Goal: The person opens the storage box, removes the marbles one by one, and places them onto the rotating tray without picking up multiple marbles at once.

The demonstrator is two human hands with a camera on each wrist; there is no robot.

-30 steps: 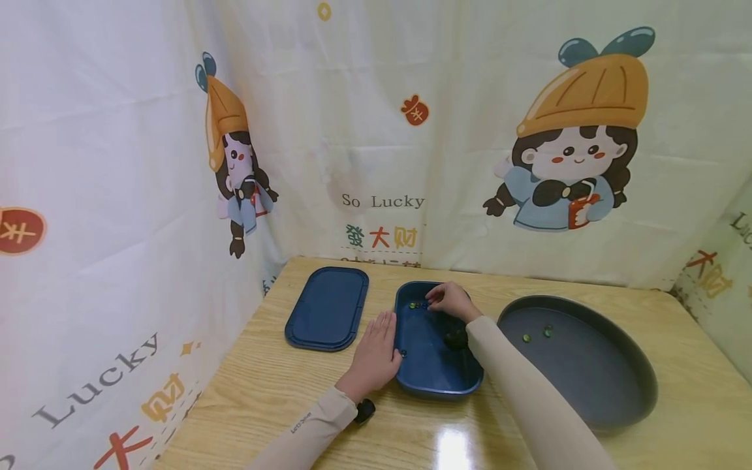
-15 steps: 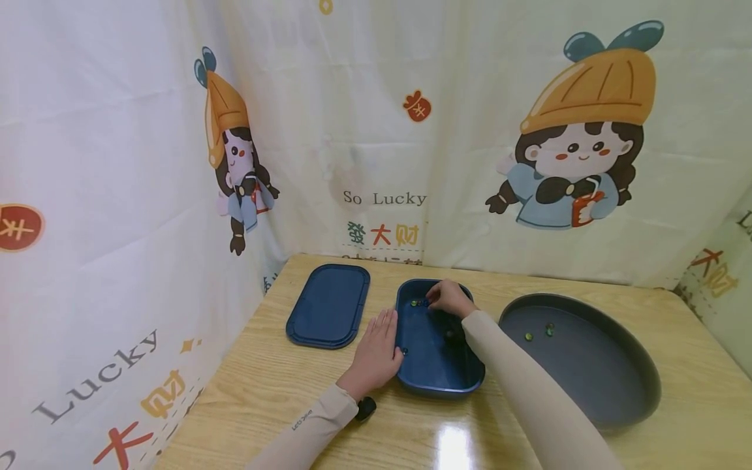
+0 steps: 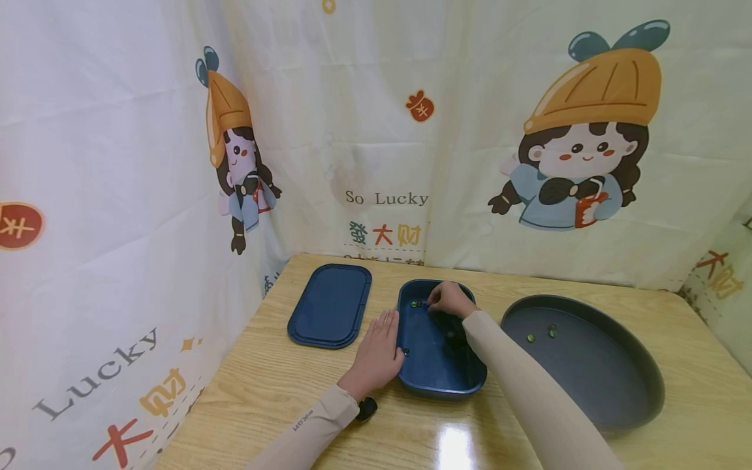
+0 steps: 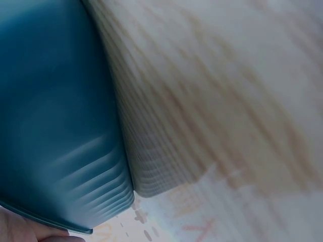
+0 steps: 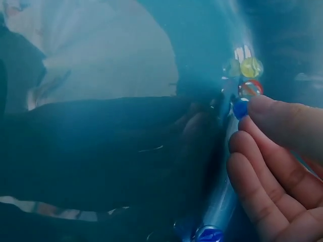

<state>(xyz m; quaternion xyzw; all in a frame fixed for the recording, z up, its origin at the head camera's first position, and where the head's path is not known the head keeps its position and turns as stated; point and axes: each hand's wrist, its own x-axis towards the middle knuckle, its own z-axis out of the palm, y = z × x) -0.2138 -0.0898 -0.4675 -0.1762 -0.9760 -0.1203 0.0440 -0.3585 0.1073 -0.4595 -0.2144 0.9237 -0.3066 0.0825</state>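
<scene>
My left hand lies with straight fingers along the left rim of a deep blue plastic box. In the left wrist view its fingertips show at the rim, over the ribbed outer wall. Inside the box's far end, my right hand pinches a blue marble between thumb and index finger. Right beside that marble lie a red-and-white marble and a yellow one. Another blue marble is at the bottom of the right wrist view. One small marble sits by my left thumb.
A flat blue lid lies left of the box on the wooden table. To the right stands a large grey round pan with a yellow-green marble and a green one inside. A patterned curtain hangs behind.
My right fingers have drawn together at the blue marble in the box's far end. My left hand stays on the rim. The head view has shifted slightly.
</scene>
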